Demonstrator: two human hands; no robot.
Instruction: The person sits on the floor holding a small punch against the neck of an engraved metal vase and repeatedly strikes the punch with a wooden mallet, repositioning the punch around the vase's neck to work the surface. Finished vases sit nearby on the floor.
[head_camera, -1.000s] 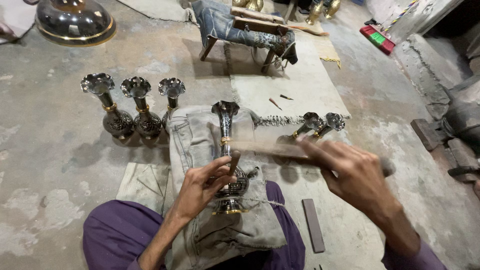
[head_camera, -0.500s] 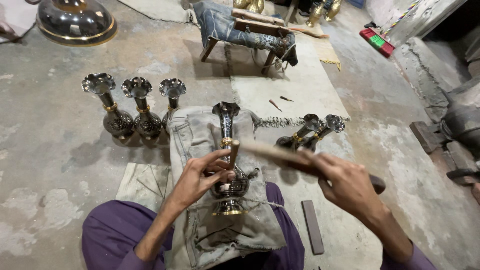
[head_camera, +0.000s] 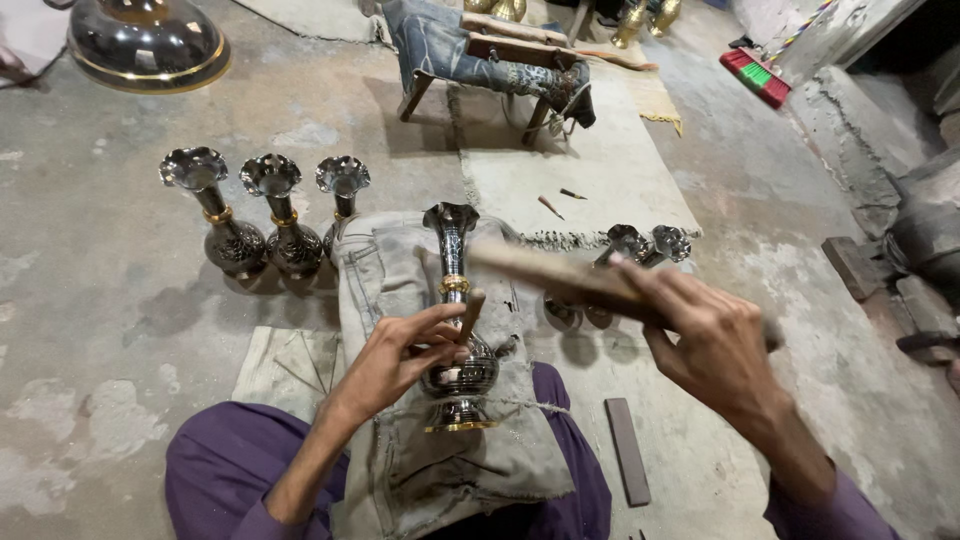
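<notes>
A dark engraved metal vase (head_camera: 455, 300) with gold bands lies on a grey cloth pad (head_camera: 420, 450) over my lap. My left hand (head_camera: 400, 355) holds a small chisel (head_camera: 470, 313) with its tip against the vase's round belly. My right hand (head_camera: 705, 340) is raised to the right, gripping a wooden stick (head_camera: 545, 272) that blurs across above the vase's neck.
Three matching vases (head_camera: 275, 215) stand upright on the concrete floor at left. Two more vases (head_camera: 640, 245) lie behind my right hand. A flat dark bar (head_camera: 627, 450) lies on the floor at right. A low wooden stool (head_camera: 490, 55) and a large metal vessel (head_camera: 150, 40) stand farther back.
My right hand has swung the wooden stick upward and back from the chisel. My left hand has shifted its grip slightly on the chisel; the vase stays put.
</notes>
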